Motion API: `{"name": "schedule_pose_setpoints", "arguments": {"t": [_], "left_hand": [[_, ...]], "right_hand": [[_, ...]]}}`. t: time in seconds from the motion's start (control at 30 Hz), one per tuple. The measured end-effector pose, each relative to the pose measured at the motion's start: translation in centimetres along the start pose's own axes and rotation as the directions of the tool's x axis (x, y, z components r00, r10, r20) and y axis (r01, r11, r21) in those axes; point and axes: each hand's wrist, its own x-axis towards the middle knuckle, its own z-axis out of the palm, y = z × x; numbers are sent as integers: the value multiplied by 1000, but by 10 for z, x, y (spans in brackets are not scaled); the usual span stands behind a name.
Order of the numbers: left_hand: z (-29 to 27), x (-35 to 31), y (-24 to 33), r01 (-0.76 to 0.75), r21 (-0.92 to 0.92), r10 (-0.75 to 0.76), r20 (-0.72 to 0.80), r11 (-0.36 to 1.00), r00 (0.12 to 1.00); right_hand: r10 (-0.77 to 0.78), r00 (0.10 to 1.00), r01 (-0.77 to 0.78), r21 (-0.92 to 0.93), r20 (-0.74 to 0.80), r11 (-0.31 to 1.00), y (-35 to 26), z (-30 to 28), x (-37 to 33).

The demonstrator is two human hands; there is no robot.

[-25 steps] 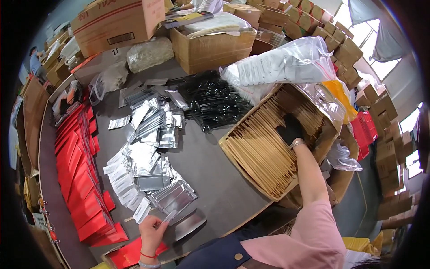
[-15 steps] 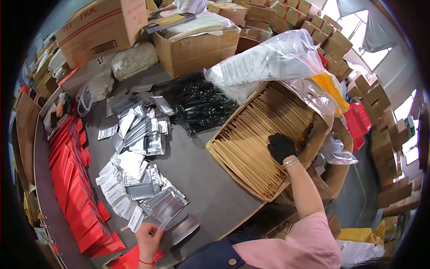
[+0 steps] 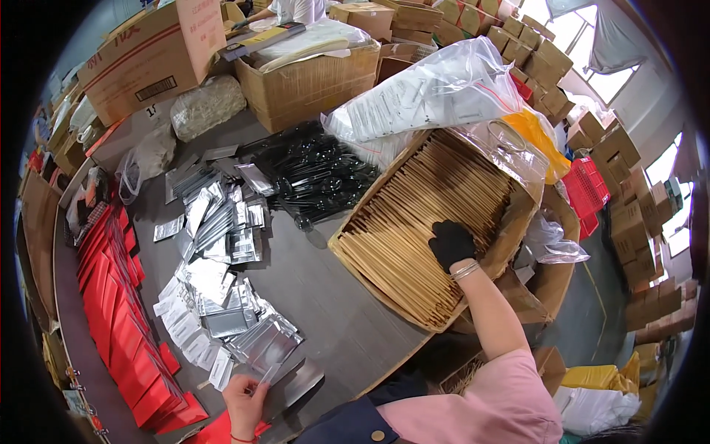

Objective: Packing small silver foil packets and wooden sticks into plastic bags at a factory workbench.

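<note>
At the near edge of the table, my left hand [image 3: 245,403] pinches a thin clear packet [image 3: 271,371] between thumb and fingers. Right beside it lies a large flat silver pouch [image 3: 297,388]. A heap of small silver sachets [image 3: 222,296] spreads just beyond that hand. In a black glove, my right hand [image 3: 452,246] rests with bent fingers on the thin wooden sticks [image 3: 403,248], packed in rows in an open cardboard box [image 3: 384,305]. Its fingertips are hidden against the sticks, so what they grip does not show.
Red packets [image 3: 122,318] overlap along the left edge. Black plastic-looking utensils [image 3: 314,174] are piled beyond the sachets. A clear plastic bag [image 3: 436,92] leans over the stick box's far side. Larger cartons [image 3: 310,85] stand at the back, and a red basket [image 3: 586,194] is at the right.
The whole view has shifted slightly left. My right hand stays on the sticks, its fingers a little differently placed. My left hand keeps its pinch near the silver pouch.
</note>
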Motion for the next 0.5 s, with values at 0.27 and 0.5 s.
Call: {"name": "schedule_pose_setpoints", "arguments": {"t": [0.27, 0.5], "left_hand": [[1, -1, 1, 11, -26, -11, 19, 1000, 1000], [4, 1, 3, 17, -21, -16, 33, 1000, 999]], "right_hand": [[33, 999, -34, 226, 10, 974, -1, -4, -8], [-32, 992, -16, 383, 119, 924, 3, -11, -22]]}}
